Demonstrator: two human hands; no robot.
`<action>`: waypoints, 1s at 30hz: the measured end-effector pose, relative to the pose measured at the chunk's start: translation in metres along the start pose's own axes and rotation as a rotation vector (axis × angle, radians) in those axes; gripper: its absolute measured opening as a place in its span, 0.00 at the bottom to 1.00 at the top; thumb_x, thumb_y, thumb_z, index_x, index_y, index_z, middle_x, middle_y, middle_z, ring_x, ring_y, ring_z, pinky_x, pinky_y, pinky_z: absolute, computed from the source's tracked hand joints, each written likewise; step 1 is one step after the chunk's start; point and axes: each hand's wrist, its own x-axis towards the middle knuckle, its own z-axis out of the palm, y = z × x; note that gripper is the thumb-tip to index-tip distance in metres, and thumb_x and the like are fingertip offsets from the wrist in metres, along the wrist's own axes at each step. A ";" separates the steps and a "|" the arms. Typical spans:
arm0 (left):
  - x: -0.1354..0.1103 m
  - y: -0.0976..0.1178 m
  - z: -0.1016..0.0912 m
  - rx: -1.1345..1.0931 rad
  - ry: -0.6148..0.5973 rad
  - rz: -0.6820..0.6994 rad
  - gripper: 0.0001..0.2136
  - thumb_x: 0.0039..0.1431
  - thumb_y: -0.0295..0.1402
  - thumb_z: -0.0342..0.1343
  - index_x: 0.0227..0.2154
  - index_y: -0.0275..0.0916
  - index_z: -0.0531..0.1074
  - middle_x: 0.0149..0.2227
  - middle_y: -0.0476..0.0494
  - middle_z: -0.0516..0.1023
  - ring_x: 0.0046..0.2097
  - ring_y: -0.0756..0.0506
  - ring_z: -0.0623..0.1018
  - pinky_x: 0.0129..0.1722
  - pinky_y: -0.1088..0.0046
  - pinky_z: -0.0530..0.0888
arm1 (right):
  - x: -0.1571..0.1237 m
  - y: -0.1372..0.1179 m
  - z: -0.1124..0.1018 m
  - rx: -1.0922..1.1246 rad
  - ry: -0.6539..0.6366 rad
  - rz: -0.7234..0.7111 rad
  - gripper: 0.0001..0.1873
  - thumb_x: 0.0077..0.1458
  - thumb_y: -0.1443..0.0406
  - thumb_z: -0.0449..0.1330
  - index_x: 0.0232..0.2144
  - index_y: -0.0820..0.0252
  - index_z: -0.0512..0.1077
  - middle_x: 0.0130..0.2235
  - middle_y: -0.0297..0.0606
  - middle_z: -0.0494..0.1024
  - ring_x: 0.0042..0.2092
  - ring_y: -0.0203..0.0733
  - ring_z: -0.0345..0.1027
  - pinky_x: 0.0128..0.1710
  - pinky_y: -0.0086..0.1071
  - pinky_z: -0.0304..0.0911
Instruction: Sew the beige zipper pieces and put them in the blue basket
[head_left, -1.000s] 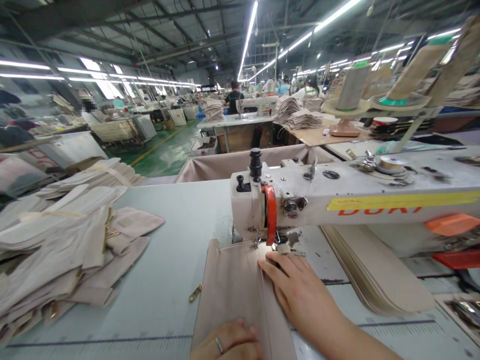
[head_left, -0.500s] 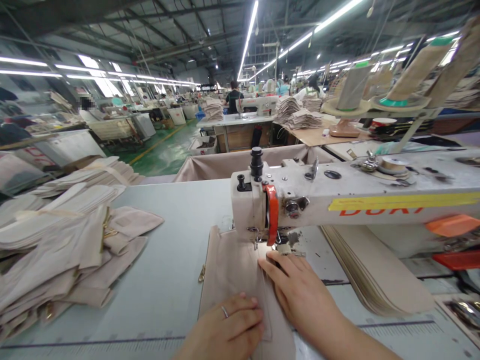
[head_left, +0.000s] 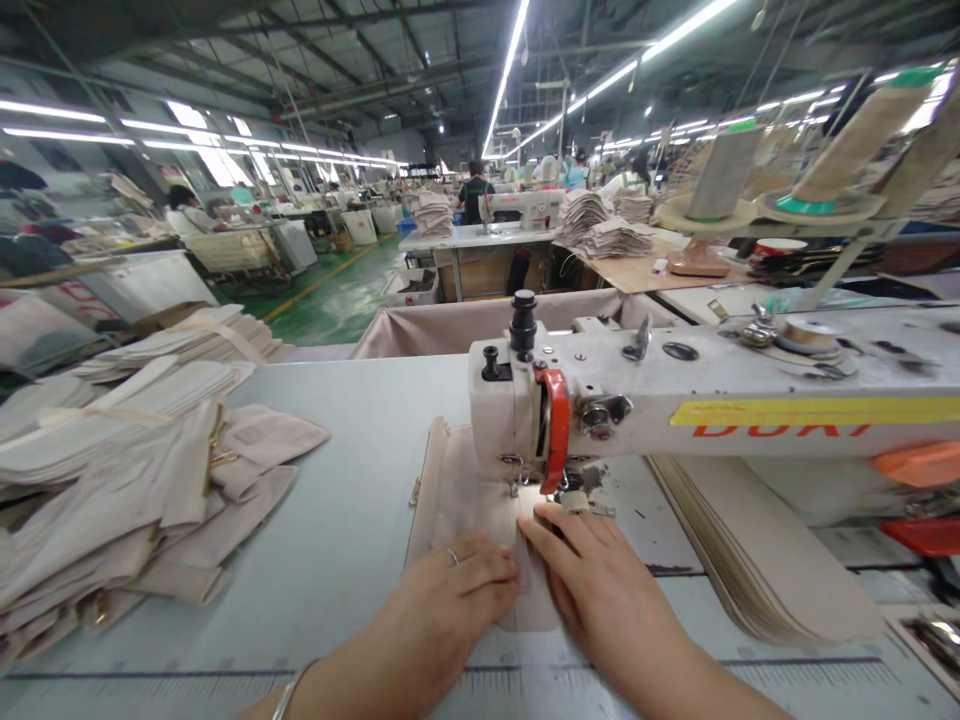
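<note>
A beige fabric panel (head_left: 454,487) lies under the needle area of a white sewing machine (head_left: 600,400); a small metal zipper pull (head_left: 415,491) shows at its left edge. My left hand (head_left: 461,600), with a ring on one finger, rests flat on the panel, fingers stretched out. My right hand (head_left: 592,565) lies on the panel's right side, its fingertips close to the presser foot, fingers extended. Neither hand wraps round anything. An orange guard (head_left: 555,430) stands just beyond my fingertips. The panel's near end shows between my hands.
Zippered beige pieces (head_left: 180,510) lie heaped at left, beside tied stacks (head_left: 120,410). Under the machine arm is a stack of rounded beige panels (head_left: 757,540). Thread cones (head_left: 724,172) stand at back right. A printed ruler (head_left: 802,672) runs along the table's front. People work at far stations.
The fabric panel has slid forward, away from me, under the machine. My left hand has travelled forward with it, while my right hand stays near the presser foot. The view has shifted slightly.
</note>
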 end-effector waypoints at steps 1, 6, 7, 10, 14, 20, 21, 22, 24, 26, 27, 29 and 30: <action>0.001 -0.002 0.001 0.008 -0.004 -0.002 0.17 0.63 0.20 0.44 0.51 0.34 0.70 0.52 0.40 0.77 0.57 0.46 0.73 0.64 0.64 0.64 | 0.000 0.000 0.000 0.005 -0.003 0.000 0.24 0.61 0.73 0.51 0.59 0.56 0.63 0.54 0.45 0.68 0.53 0.50 0.61 0.51 0.48 0.62; 0.009 -0.015 0.004 0.066 0.019 0.014 0.15 0.63 0.20 0.46 0.49 0.35 0.71 0.50 0.40 0.77 0.56 0.46 0.74 0.64 0.63 0.64 | 0.000 0.000 0.001 -0.005 -0.005 -0.012 0.25 0.61 0.73 0.52 0.59 0.57 0.62 0.54 0.45 0.67 0.53 0.51 0.61 0.51 0.49 0.62; 0.011 -0.017 0.004 0.071 0.015 0.013 0.15 0.63 0.20 0.46 0.49 0.35 0.70 0.51 0.40 0.77 0.56 0.46 0.74 0.64 0.64 0.64 | 0.000 0.000 0.001 -0.008 -0.002 -0.015 0.25 0.61 0.73 0.52 0.59 0.58 0.62 0.54 0.45 0.67 0.53 0.51 0.61 0.51 0.49 0.62; 0.017 -0.022 0.000 0.061 0.008 -0.017 0.14 0.63 0.20 0.47 0.48 0.35 0.71 0.50 0.41 0.77 0.55 0.46 0.74 0.63 0.64 0.66 | 0.000 0.000 0.000 -0.014 0.001 -0.019 0.26 0.60 0.73 0.52 0.60 0.57 0.62 0.54 0.45 0.67 0.52 0.51 0.62 0.51 0.49 0.63; 0.026 -0.028 -0.006 0.022 -0.003 -0.064 0.13 0.63 0.19 0.47 0.46 0.36 0.71 0.49 0.41 0.77 0.55 0.45 0.74 0.60 0.67 0.69 | 0.000 0.000 0.000 -0.017 0.004 -0.025 0.27 0.59 0.74 0.52 0.60 0.58 0.61 0.55 0.45 0.67 0.53 0.50 0.62 0.51 0.48 0.64; 0.033 -0.042 -0.002 0.007 -0.007 -0.134 0.13 0.64 0.20 0.47 0.46 0.38 0.72 0.49 0.44 0.76 0.54 0.45 0.74 0.58 0.66 0.71 | -0.001 0.002 0.003 -0.047 -0.005 -0.033 0.30 0.58 0.75 0.52 0.62 0.59 0.59 0.57 0.46 0.65 0.53 0.52 0.61 0.50 0.48 0.65; 0.034 -0.044 -0.001 0.013 0.001 -0.141 0.13 0.64 0.20 0.48 0.46 0.38 0.72 0.49 0.43 0.77 0.53 0.45 0.75 0.57 0.66 0.71 | -0.001 0.002 0.003 -0.052 -0.009 -0.032 0.30 0.58 0.75 0.52 0.62 0.59 0.59 0.57 0.46 0.65 0.53 0.52 0.61 0.50 0.48 0.65; 0.035 -0.047 0.000 0.019 0.012 -0.150 0.13 0.64 0.20 0.48 0.46 0.38 0.72 0.49 0.43 0.77 0.52 0.45 0.75 0.57 0.67 0.71 | -0.001 0.002 0.003 -0.056 -0.014 -0.029 0.31 0.58 0.76 0.52 0.62 0.59 0.59 0.57 0.46 0.65 0.53 0.52 0.61 0.50 0.48 0.65; 0.037 -0.050 0.002 0.020 0.035 -0.165 0.13 0.64 0.20 0.48 0.46 0.38 0.73 0.48 0.43 0.77 0.51 0.46 0.76 0.56 0.68 0.71 | 0.000 0.002 0.003 -0.061 -0.022 -0.023 0.31 0.57 0.77 0.51 0.63 0.60 0.59 0.58 0.46 0.64 0.53 0.52 0.60 0.50 0.48 0.65; 0.040 -0.053 0.003 0.021 0.056 -0.184 0.13 0.64 0.20 0.48 0.45 0.38 0.74 0.48 0.44 0.78 0.51 0.46 0.76 0.56 0.68 0.71 | 0.001 0.001 0.003 -0.065 -0.017 -0.013 0.32 0.57 0.77 0.51 0.63 0.60 0.58 0.59 0.46 0.63 0.53 0.52 0.60 0.49 0.48 0.65; 0.041 -0.054 0.004 0.023 0.068 -0.197 0.13 0.64 0.20 0.49 0.44 0.38 0.74 0.48 0.44 0.78 0.51 0.45 0.76 0.55 0.68 0.72 | 0.002 0.001 0.003 -0.067 -0.012 -0.010 0.32 0.57 0.76 0.51 0.63 0.61 0.58 0.59 0.46 0.63 0.52 0.52 0.61 0.49 0.47 0.66; 0.044 -0.056 0.005 0.032 0.081 -0.224 0.13 0.64 0.20 0.49 0.44 0.39 0.75 0.48 0.45 0.78 0.51 0.44 0.76 0.55 0.67 0.72 | 0.003 0.000 0.003 -0.071 0.001 -0.008 0.32 0.57 0.76 0.51 0.63 0.61 0.58 0.60 0.46 0.63 0.51 0.52 0.61 0.49 0.47 0.66; 0.044 -0.057 0.005 0.036 0.083 -0.241 0.12 0.64 0.20 0.50 0.43 0.39 0.75 0.48 0.45 0.78 0.51 0.44 0.76 0.54 0.66 0.72 | 0.004 -0.001 0.003 -0.072 0.006 -0.008 0.32 0.57 0.76 0.51 0.63 0.62 0.58 0.60 0.45 0.63 0.51 0.52 0.61 0.49 0.46 0.66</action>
